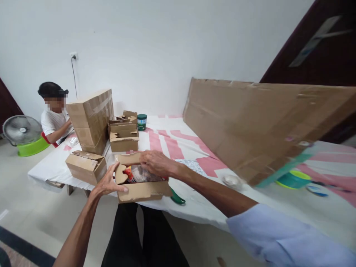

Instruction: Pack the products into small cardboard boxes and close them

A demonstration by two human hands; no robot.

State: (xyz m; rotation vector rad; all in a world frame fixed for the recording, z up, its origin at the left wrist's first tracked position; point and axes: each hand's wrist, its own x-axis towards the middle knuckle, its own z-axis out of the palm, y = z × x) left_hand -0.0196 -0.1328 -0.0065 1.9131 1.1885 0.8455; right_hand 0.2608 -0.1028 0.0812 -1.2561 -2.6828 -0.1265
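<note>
An open cardboard box (pixel 140 192) sits at the table's near edge, with a printed plastic packet (pixel 140 173) in red, orange and grey inside it. My left hand (pixel 108 183) grips the box's left end, thumb on the front wall and fingers round the side. Over the far right part of the box, my right hand (pixel 155 163) is closed with its fingers curled down by the back flap; what they hold is hidden. A green-handled tool (pixel 177 197) lies partly behind the box's right end.
A closed carton (pixel 83 167) stands left, with open boxes (pixel 124 144), a green-lidded tub (pixel 141 122) and stacked cartons (pixel 93 118) behind. A large cardboard sheet (pixel 250 122) leans across the right. A person (pixel 54 115) sits far left near a fan (pixel 23 131).
</note>
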